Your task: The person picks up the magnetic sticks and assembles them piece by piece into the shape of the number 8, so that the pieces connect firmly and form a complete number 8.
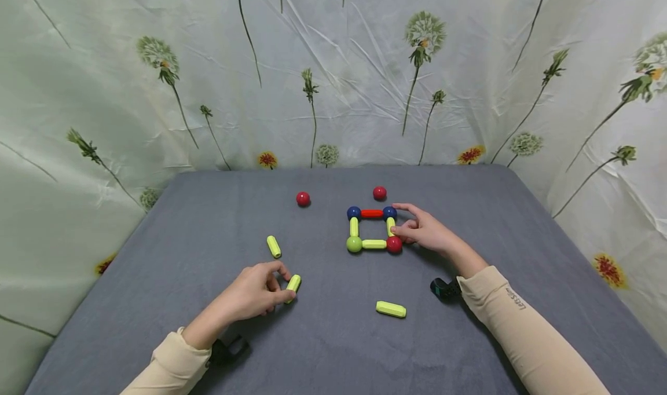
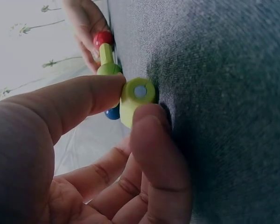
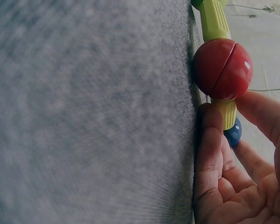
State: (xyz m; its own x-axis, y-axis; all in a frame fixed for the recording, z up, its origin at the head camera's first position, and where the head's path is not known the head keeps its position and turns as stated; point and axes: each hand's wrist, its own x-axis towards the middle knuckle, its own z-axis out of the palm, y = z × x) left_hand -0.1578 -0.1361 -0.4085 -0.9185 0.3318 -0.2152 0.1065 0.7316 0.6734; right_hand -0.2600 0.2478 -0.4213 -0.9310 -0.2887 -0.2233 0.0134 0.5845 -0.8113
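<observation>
Here, in the lower left of the frame, my left hand [image 1: 255, 291] pinches a lime stick [image 1: 294, 283] between thumb and finger, just above or on the grey cloth [image 1: 323, 348]; I can't tell which. In the left wrist view, a pale round disc [image 2: 140, 91] shows in the stick's end.

My right hand [image 1: 429, 230], right of centre, grips the right-hand stick [image 1: 391, 224] of a small square, its forefinger reaching to the far blue ball [image 1: 389, 212]. In the right wrist view, my thumb lies against the near red ball [image 3: 224, 69].

That square sits just right of the middle of the frame. A green ball [image 1: 354, 244] makes its lower left corner and a second blue ball [image 1: 354, 213] its upper left, with a red stick [image 1: 372, 214] along the top and lime ones down the left and across the bottom.

Farther out, one loose stick [image 1: 274, 247] lies left of centre, and another piece [image 1: 391, 309] lies below the square. Two spare red balls [image 1: 303, 198] rest above, one near the top middle of the cloth, the other just behind the square. A flowered curtain [image 1: 260, 65] fills the upper part.
</observation>
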